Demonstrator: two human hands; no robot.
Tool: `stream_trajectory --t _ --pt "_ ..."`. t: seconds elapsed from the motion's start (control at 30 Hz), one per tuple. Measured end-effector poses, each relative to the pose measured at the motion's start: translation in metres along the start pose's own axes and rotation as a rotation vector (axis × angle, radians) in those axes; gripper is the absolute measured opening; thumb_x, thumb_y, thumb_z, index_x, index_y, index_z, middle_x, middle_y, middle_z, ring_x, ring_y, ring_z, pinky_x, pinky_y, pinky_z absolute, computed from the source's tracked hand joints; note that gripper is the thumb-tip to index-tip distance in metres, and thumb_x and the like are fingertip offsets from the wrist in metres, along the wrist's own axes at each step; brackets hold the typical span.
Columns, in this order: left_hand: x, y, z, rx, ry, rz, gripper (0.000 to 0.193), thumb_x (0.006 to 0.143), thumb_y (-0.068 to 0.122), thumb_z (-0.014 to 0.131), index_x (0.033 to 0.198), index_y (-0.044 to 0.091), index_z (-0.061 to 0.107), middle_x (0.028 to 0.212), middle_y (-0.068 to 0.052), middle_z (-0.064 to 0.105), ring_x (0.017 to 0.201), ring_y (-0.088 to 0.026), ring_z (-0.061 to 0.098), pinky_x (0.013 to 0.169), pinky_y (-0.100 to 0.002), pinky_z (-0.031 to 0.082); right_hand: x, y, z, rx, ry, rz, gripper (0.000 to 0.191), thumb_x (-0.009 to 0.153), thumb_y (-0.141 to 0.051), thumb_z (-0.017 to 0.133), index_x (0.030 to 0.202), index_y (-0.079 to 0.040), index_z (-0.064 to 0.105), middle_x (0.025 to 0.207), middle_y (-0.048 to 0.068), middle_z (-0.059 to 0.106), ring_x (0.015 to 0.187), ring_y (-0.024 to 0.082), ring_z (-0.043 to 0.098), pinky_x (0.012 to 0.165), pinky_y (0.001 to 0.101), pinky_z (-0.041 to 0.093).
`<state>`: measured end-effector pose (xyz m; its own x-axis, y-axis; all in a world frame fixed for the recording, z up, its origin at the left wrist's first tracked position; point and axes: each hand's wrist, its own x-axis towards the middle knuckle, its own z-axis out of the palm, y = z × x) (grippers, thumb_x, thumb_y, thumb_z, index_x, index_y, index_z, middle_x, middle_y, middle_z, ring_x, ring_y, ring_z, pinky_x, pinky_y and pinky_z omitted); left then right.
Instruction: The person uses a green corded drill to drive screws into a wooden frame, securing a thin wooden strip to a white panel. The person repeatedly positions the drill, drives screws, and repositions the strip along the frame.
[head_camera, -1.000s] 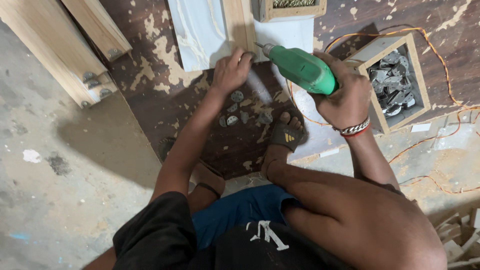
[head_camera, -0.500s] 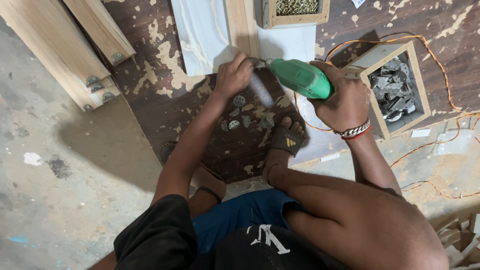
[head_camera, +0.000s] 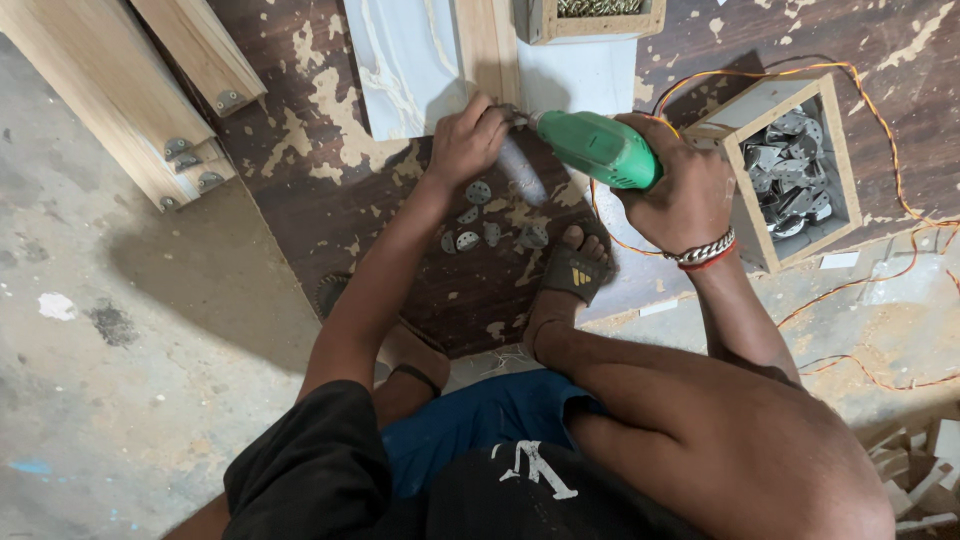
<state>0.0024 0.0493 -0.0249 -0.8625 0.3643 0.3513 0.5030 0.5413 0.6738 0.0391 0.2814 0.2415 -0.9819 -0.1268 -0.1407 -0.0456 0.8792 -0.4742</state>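
While the green drill is gripped in the right hand, its tip is steadied by left-hand fingers pinched, apparently on a screw, at the wooden strip; metal plates kept within reach.

1 head-worn view, looking steeply down from close above the person's knees onto the floor and dark board.

green drill | horizontal, tip leftward | over worn brown board, beside pale wooden strip
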Motion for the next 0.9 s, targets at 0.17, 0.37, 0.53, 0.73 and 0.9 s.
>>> stream_trajectory --t 0.17,0.37,0.53,0.73,0.9 --pt "-0.001 -0.002 -0.001 0.002 -0.002 0.021 0.011 0.092 0.014 0.075 0.095 0.006 0.068 0.097 -0.005 0.058 0.065 -0.023 0.067 0.057 -0.037 0.057 0.0 0.002 0.002 -0.012 0.008 0.001 0.053 0.08 -0.016 0.086 0.131 -0.014 0.071 0.098 0.02 0.075 0.088 0.04 0.073 0.078 0.046 0.058" --pt "-0.006 -0.009 0.01 0.024 0.009 0.028 0.012 0.093 0.014 0.076 0.091 0.007 0.066 0.096 -0.005 0.057 0.063 -0.022 0.066 0.055 -0.037 0.056 0.002 0.003 -0.002 -0.018 -0.012 -0.015 0.054 0.08 -0.014 0.081 0.133 -0.014 0.071 0.099 0.02 0.075 0.088 0.041 0.072 0.078 0.0471 0.057" --pt "-0.008 -0.02 0.021 0.022 -0.025 0.049 0.008 0.095 0.012 0.074 0.096 0.006 0.069 0.097 -0.005 0.058 0.062 -0.019 0.066 0.051 -0.032 0.056 0.01 -0.005 -0.004 -0.106 -0.014 -0.013 0.05 0.08 -0.015 0.081 0.13 -0.015 0.072 0.092 0.021 0.074 0.084 0.041 0.072 0.075 0.0486 0.058" --pt "-0.012 -0.021 0.019 0.045 -0.007 0.06 0.015 0.09 0.016 0.075 0.101 0.007 0.07 0.104 -0.005 0.059 0.065 -0.021 0.066 0.054 -0.035 0.057 0.022 -0.02 -0.013 -0.19 -0.136 -0.016 0.054 0.078 -0.013 0.077 0.131 -0.012 0.068 0.081 0.023 0.072 0.076 0.043 0.072 0.07 0.0507 0.057" --pt "-0.005 -0.016 0.013 0.014 0.012 0.073 0.017 0.091 0.018 0.077 0.101 0.005 0.071 0.108 -0.007 0.06 0.065 -0.022 0.067 0.054 -0.035 0.057 0.033 -0.038 -0.017 -0.241 -0.264 0.042 0.062 0.072 -0.018 0.081 0.131 -0.01 0.062 0.079 0.027 0.071 0.072 0.045 0.071 0.064 0.053 0.057"
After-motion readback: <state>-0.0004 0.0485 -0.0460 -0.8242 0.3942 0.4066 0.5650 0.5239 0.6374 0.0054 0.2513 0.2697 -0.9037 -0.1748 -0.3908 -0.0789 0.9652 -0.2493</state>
